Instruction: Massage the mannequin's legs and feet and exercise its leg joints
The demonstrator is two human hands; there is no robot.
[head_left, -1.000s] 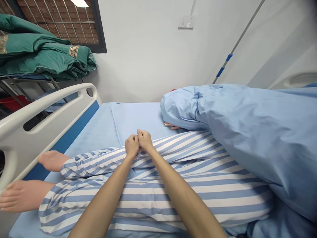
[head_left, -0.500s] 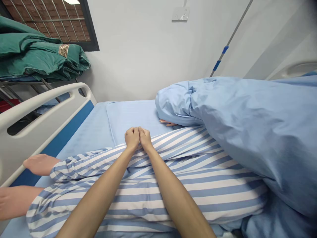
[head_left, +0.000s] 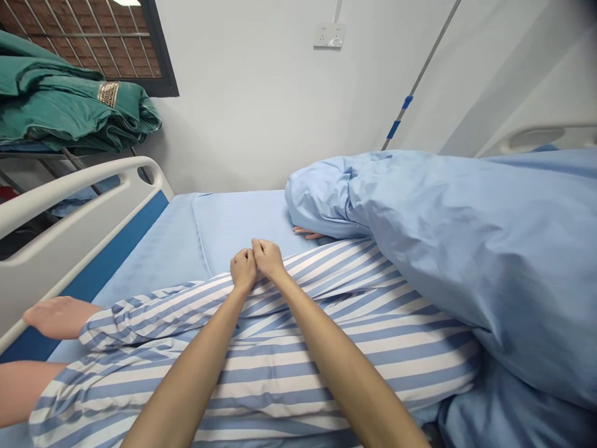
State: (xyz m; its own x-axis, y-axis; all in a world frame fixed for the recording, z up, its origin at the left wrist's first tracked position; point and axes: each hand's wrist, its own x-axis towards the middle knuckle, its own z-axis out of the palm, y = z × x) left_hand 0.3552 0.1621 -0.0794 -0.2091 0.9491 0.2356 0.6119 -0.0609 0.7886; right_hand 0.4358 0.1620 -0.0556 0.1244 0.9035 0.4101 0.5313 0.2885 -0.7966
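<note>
My left hand [head_left: 243, 269] is curled into a fist on the far leg of striped pyjama trousers [head_left: 289, 367]. Beside it, touching or almost touching, my right hand [head_left: 268, 258] is also closed, a little higher. Nothing shows in either hand; the undersides of the fingers are hidden. The trousers clothe a figure lying on the bed, perhaps a mannequin. A bare far foot [head_left: 60, 316] sticks out at the left, and the near foot is partly cut off by the frame. Fingers of the figure's hand [head_left: 308, 233] peep from under a blue quilt [head_left: 443, 211].
The bed's white footboard [head_left: 93, 211] with a blue band stands at the left. A light blue sheet [head_left: 233, 218] covers the mattress. Folded green fabric [head_left: 84, 112] lies on a metal rack. On the wall are a socket [head_left: 329, 35] and a pole [head_left: 405, 102] with blue fittings.
The view has shifted rightward, so the bed and figure appear further left. My fists stay on the far leg; the right rose level with the left mid-way down, then sits slightly higher again.
</note>
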